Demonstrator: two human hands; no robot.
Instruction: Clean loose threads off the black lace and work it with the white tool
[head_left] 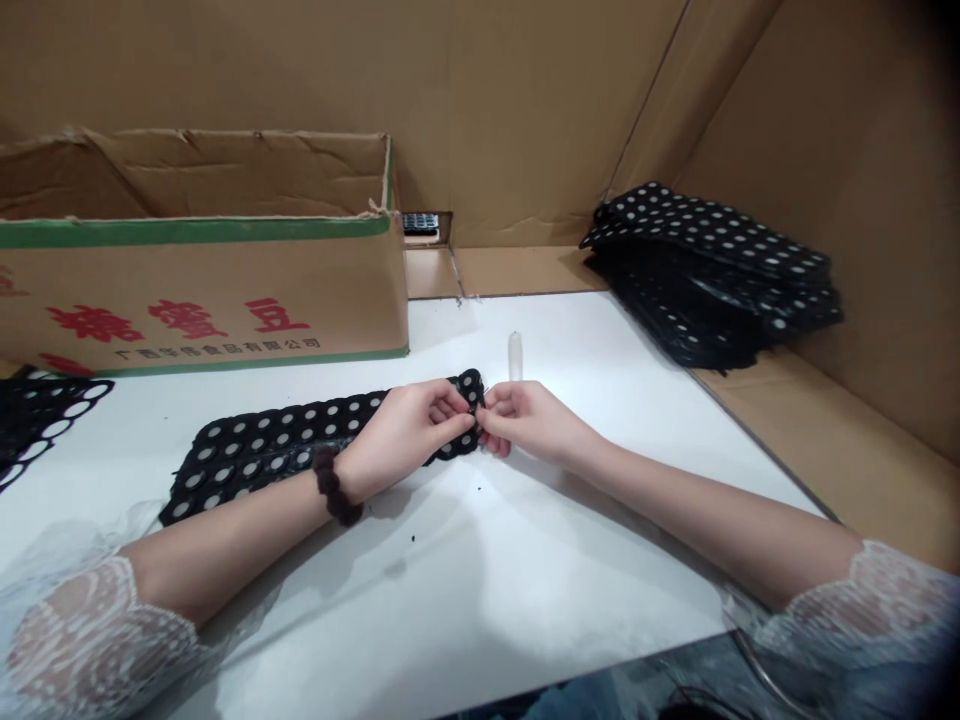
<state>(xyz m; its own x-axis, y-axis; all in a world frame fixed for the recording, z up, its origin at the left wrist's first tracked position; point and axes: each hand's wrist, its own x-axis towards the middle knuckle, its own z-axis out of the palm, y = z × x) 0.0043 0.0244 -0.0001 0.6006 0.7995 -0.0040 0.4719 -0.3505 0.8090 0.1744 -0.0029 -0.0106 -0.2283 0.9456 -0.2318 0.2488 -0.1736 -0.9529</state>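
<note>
A long black sheet with rows of pale round dots (283, 437) lies slantwise on the white table. My left hand (412, 430) rests over its right part, thumb and fingers pinched at the right end. Facing it, my right hand (529, 420) pinches at the same end, its fingertips almost touching those of my left. Whatever small piece may sit between the fingertips is hidden. Just beyond my right hand a translucent whitish stick (515, 356) lies on the table.
A cardboard box (202, 290) with red characters stands at the back left. Stacked black dotted sheets (712, 270) lie at the back right against cardboard walls. Black netting with round holes (45, 415) is at the left edge. Tiny dark bits dot the white table (465, 600).
</note>
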